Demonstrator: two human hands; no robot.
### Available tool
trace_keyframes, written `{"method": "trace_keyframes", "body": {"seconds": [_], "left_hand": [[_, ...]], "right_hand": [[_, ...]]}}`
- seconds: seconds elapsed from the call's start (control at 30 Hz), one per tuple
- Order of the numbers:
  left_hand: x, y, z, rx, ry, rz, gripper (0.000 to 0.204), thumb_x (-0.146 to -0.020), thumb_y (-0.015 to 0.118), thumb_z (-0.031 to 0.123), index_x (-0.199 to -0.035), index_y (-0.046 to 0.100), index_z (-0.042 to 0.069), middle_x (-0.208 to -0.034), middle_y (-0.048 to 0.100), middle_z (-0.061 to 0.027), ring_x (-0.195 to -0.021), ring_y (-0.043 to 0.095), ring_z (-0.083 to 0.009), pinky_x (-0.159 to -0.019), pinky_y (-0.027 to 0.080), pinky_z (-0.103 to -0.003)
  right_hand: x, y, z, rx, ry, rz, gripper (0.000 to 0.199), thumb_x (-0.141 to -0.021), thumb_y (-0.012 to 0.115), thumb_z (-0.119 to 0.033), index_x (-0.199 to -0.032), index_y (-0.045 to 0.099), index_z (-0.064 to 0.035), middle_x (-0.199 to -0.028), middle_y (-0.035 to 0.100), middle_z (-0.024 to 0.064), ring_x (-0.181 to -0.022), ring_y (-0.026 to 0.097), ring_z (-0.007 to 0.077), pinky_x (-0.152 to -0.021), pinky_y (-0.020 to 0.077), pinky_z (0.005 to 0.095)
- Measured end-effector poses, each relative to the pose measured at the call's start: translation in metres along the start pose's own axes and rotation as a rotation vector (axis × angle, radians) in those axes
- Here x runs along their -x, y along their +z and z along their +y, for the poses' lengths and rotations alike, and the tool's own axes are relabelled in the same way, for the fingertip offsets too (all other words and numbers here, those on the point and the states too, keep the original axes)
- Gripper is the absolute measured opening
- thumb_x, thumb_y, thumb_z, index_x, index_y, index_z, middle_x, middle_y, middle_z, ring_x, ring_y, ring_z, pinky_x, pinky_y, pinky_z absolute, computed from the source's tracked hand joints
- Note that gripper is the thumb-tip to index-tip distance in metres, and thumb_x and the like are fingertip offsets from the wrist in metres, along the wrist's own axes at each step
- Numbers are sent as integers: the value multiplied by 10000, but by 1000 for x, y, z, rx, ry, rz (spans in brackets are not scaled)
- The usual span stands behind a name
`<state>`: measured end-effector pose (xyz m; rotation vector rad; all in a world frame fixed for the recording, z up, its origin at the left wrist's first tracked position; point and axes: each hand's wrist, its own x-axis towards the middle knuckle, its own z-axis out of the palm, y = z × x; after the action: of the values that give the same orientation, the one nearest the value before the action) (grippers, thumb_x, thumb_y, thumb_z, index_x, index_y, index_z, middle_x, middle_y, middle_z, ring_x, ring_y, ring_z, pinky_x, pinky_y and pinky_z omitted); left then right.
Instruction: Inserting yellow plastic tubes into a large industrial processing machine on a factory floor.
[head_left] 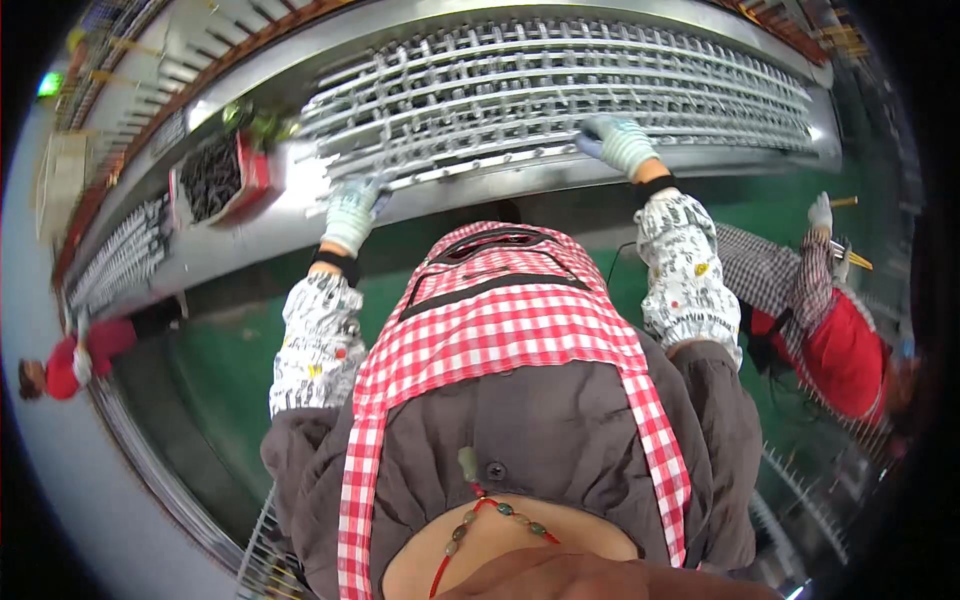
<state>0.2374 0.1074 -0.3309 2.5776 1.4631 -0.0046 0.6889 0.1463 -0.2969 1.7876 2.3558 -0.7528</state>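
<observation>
Both my hands wear pale gloves with bluish fingertips. My left hand (pixel 352 212) is closed round the left part of the nearest long, silvery metal bar (pixel 480 163), which has small fittings spaced along it. Farther right, my right hand (pixel 618 145) grips the same bar, its fingertips partly hidden. Just beyond it, a rack-like layer of similar bars (pixel 560 88) with many small metal pieces covers much of the metal workbench (pixel 540 180). The left end of the bar is slightly blurred.
Left on the bench stands a red-and-white box (pixel 262 185) of dark pieces, with a greenish object (pixel 262 125) behind it. More metal parts (pixel 125 255) lie farther left. A person in red (pixel 845 350) works at right, holding thin rods; another person (pixel 65 365) is far left.
</observation>
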Motion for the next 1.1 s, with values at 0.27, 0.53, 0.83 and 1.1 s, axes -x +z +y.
{"method": "trace_keyframes", "body": {"seconds": [0.27,0.53,0.83,1.1], "left_hand": [[-30,8,-20,27,-69,21,292,-820,578,224,-1112,563,239,-883,628,-120,-764,601,-336,-673,463,-457],[15,21,-25,126,-178,-24,297,-799,585,201,-1093,576,240,-882,624,-128,-801,593,-333,-702,467,-452],[10,-83,-72,730,-174,-15,412,-847,556,141,-1238,488,32,-1168,572,-87,-1090,513,-202,-943,399,-341],[-127,-147,-149,1386,-418,990,460,-860,575,96,-1276,395,21,-1179,512,-102,-934,556,-180,-746,498,-281]], "right_hand": [[-36,13,11,115,33,45,420,-844,460,-438,-940,647,-75,-915,635,176,-886,600,337,-803,455,415],[-34,19,-13,254,-61,63,373,-845,447,-402,-854,654,-92,-851,639,170,-818,611,334,-742,468,435],[0,5,-57,220,-80,124,435,-825,451,-438,-791,659,-57,-817,636,183,-792,615,320,-712,478,438],[5,18,-27,223,-107,4,437,-848,454,-462,-915,651,-78,-866,645,166,-851,616,324,-762,471,452]]}}
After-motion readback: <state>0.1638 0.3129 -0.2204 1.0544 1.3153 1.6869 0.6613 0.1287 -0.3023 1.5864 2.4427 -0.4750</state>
